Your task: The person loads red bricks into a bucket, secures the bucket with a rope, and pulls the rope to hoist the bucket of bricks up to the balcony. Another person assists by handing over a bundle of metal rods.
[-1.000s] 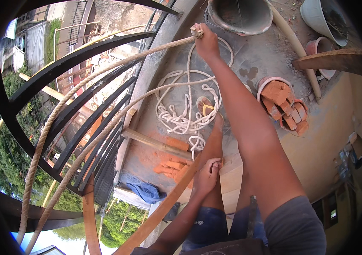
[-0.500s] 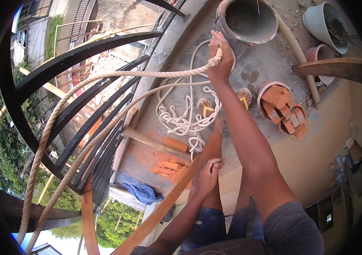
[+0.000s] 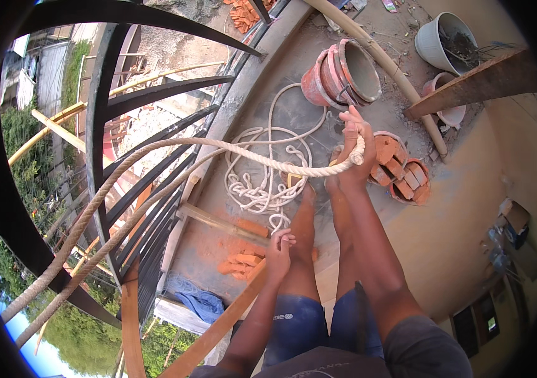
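Note:
My right hand is closed round the knotted end of a thick cream rope. Just beyond its fingertips is a tilted stack of reddish, cement-stained buckets, with a thin dark handle or hook at the rim; whether the rope is joined to it I cannot tell. From my hand the rope runs left over the black metal railing. My left hand has its fingers curled, beside a wooden plank; what they hold, if anything, is hidden. A tangled pile of white rope lies on the floor beyond it.
Two buckets of bricks stand right of my legs. Broken bricks and a blue cloth lie at the left. A bamboo pole, a grey bucket and a curved wooden piece are at the far right. Beyond the railing is a drop.
My right hand has moved nearer and right, with the rope end. The bucket stack now shows its side and appears lower and nearer. My left hand has shifted left and slightly forward.

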A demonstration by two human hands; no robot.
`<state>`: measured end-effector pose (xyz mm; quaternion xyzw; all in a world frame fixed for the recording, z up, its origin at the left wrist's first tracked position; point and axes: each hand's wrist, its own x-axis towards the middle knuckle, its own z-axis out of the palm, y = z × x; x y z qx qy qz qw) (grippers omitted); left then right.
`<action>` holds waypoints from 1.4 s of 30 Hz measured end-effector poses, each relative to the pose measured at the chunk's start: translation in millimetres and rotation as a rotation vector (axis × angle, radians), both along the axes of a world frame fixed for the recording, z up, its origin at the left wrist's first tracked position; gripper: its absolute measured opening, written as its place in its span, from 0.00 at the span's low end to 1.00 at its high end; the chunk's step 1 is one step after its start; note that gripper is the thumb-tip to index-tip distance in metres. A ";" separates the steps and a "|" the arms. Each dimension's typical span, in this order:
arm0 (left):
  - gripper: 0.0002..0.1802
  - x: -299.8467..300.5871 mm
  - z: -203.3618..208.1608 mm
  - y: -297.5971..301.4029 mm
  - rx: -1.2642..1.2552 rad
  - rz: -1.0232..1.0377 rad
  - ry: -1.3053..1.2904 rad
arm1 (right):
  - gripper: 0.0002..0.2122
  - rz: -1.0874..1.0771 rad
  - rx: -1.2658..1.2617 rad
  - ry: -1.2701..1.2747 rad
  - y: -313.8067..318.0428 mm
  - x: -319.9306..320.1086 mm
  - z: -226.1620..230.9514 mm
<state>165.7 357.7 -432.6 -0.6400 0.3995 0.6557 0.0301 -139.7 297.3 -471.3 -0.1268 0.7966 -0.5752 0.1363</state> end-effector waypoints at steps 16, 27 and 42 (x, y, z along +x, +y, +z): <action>0.14 38.4 289.2 -174.7 -1.493 0.158 -0.189 | 0.14 0.476 0.336 0.065 77.0 7.1 318.4; 0.29 -29.3 454.0 -333.5 -1.183 0.386 0.390 | 0.15 0.446 -0.469 0.132 -9.8 21.1 685.7; 0.63 18.8 532.7 -288.8 -1.570 0.530 0.312 | 0.14 0.631 -0.882 0.339 -281.1 -7.6 933.7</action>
